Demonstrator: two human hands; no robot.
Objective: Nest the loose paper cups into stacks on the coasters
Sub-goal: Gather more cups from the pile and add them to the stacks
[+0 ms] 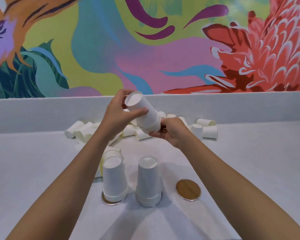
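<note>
Between the raised hands, a tilted stack of nested white paper cups (146, 116) hangs: left hand (117, 116) gripping its base end, right hand (172, 133) pinching the rims. Nearer than the right hand lies a bare round wooden coaster (188, 189); square the rims before lowering.

Back wall (145, 49) being covered by bright painted mural: yellow-green, teal, pink and purple swirls. Coral-red flower (260, 54) being shown at right, orange frond (24, 23) at upper left, dark green leaves (12, 84) at lower left. Pale grey upstand (42, 111) being run along wall foot. Pale grey-white counter (249, 161) being lit softly; faint shadows being cast on it.
</note>
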